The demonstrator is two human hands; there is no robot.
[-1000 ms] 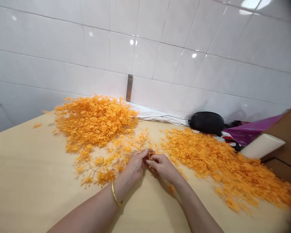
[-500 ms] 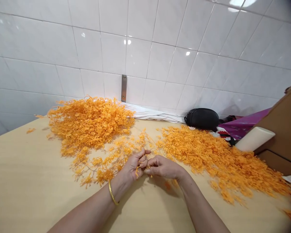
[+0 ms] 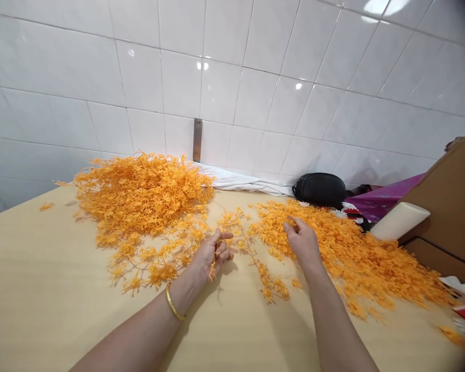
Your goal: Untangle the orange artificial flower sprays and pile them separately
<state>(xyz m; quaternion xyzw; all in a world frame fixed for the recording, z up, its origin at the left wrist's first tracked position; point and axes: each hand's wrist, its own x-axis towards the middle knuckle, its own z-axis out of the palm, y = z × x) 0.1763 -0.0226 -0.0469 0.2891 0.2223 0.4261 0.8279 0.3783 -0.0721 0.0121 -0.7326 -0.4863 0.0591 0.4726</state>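
My left hand (image 3: 213, 252) is curled above the table around a small orange plastic flower stem (image 3: 213, 268), whose end hangs below the palm; the index finger points out to the right. My right hand (image 3: 303, 240) is over the near left part of a loose heap of small orange plastic flowers (image 3: 356, 248), thumb and index finger apart, with nothing visible between them. Between the hands lies a thin branched orange sprig (image 3: 261, 266) on the table. Left of my left hand, more flower sprigs (image 3: 158, 268) spread out from a taller orange pile (image 3: 147, 196).
A white tiled wall (image 3: 217, 93) closes off the back, with a white cloth (image 3: 244, 182) along its foot. To the right are a black pouch (image 3: 320, 189), a cream cylinder (image 3: 401, 221), purple fabric (image 3: 387, 199) and a cardboard box (image 3: 449, 206). The wooden table (image 3: 42, 289) carries everything.
My right hand has parted from my left and moved right to the loose flower heap. A sprig shows on the table between them. The left hand keeps its stem.
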